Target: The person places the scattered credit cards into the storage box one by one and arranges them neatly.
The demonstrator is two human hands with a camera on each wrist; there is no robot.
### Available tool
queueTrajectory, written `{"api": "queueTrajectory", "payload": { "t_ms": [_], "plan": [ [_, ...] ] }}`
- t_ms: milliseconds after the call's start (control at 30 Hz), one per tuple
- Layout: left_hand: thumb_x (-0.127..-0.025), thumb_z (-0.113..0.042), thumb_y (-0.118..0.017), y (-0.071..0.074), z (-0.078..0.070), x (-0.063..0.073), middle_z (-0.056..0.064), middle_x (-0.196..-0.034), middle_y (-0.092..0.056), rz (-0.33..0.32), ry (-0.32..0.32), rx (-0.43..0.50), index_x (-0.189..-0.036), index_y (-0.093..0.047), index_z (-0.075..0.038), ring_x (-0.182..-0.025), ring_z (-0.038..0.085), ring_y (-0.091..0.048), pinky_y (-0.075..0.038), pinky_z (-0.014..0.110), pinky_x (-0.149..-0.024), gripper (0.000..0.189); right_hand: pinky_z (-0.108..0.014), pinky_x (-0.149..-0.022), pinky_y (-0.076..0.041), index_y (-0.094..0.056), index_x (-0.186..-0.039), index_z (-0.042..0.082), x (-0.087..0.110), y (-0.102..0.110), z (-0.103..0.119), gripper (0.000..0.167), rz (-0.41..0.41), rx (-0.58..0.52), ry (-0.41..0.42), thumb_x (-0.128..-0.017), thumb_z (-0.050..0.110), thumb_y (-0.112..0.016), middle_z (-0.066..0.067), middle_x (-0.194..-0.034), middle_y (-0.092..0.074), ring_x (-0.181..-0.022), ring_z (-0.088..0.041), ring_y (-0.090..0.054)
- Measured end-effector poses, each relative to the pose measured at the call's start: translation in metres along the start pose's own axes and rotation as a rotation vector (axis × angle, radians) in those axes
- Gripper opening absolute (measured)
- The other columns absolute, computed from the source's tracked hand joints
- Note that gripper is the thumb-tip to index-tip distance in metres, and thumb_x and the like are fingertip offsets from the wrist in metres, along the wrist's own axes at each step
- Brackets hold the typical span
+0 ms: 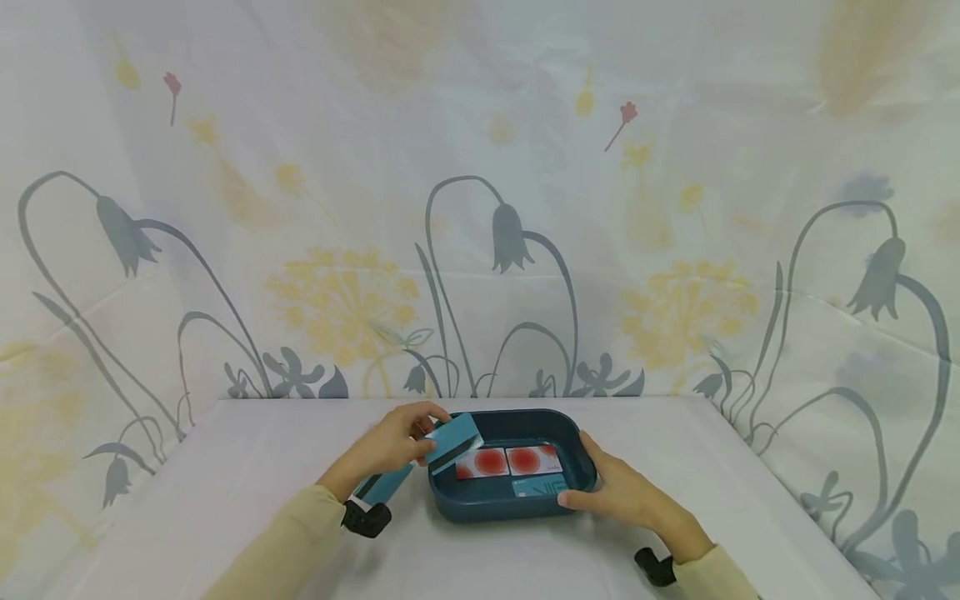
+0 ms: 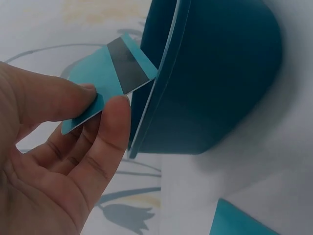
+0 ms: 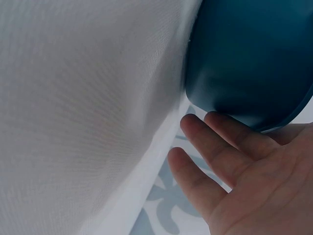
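My left hand (image 1: 390,442) pinches a teal card (image 1: 456,440) with a dark stripe between thumb and fingers. The card is tilted over the left end of a dark teal box (image 1: 495,510), and its far edge overlaps the rim in the left wrist view. Inside the box lie two white cards with red circles (image 1: 491,463) and a light blue card (image 1: 540,486) with lettering. At the box's right end rests my right hand (image 1: 626,492), thumb at the near rim. Its fingers (image 3: 210,144) extend fairly straight beside the outer wall.
Another teal card (image 1: 386,485) lies on the white table (image 1: 247,467) left of the box, partly hidden under my left hand. A curtain (image 1: 480,125) printed with flowers hangs behind the table. Each wrist wears a small black camera.
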State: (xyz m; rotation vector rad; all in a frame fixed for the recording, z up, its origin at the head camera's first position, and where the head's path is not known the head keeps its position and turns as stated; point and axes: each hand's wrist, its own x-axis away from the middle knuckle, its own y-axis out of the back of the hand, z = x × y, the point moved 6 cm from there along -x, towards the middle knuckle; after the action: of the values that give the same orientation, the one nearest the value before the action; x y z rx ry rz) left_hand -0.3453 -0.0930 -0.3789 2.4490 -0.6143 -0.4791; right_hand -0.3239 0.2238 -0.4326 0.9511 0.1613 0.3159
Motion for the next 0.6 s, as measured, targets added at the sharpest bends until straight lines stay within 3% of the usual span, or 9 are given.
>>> {"api": "queueTrajectory", "payload": {
  "t_ms": [233, 600],
  "plan": [
    [-0.087, 0.007, -0.060, -0.013, -0.009, -0.010, 0.008, -0.080, -0.056, 0.065, -0.041, -0.013, -0.118, -0.057, -0.002, -0.058, 0.024, -0.061, -0.053, 0.035, -0.057, 0.033, -0.059, -0.102, -0.031, -0.011, -0.153, 0.003, 0.000, 0.000, 0.000, 0.109, -0.001, -0.008, 0.007, -0.078, 0.057, -0.069, -0.023, -0.149, -0.031, -0.132, -0.039, -0.037],
    [-0.088, 0.006, -0.059, -0.037, -0.008, -0.026, 0.005, -0.081, -0.055, 0.178, 0.007, -0.080, -0.117, -0.058, -0.007, -0.056, 0.017, -0.060, -0.052, 0.029, -0.058, 0.032, -0.060, -0.102, -0.031, -0.011, -0.152, 0.002, 0.000, 0.001, 0.002, 0.109, -0.002, -0.012, 0.007, -0.078, 0.057, -0.068, -0.022, -0.151, -0.029, -0.132, -0.038, -0.036]
  ]
}}
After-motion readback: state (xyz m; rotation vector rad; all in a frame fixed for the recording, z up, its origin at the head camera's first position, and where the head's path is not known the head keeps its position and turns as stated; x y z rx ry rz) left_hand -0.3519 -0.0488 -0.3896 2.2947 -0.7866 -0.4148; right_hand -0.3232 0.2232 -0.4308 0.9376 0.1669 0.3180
